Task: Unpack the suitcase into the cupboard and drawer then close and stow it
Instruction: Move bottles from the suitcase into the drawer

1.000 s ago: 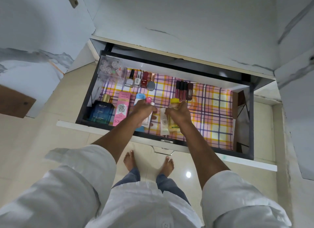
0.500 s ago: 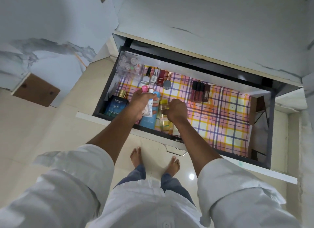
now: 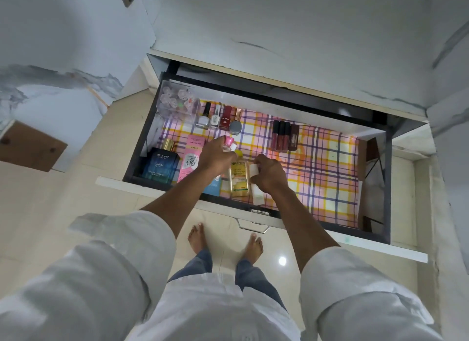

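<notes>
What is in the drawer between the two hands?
The yellow Garnier bottle lies flat on the checked liner between the left hand and the right hand, as the head view shows.

Glossy cream tiled floor [image 3: 50, 213] w/ light glare, white marble-look cabinet fronts [image 3: 304, 23], brown wood panel [image 3: 30, 147]

Open drawer [image 3: 388, 188], plaid liner [image 3: 322, 178] under cosmetics [image 3: 220, 117]

Pink-yellow plaid drawer liner [image 3: 327, 178]
</notes>
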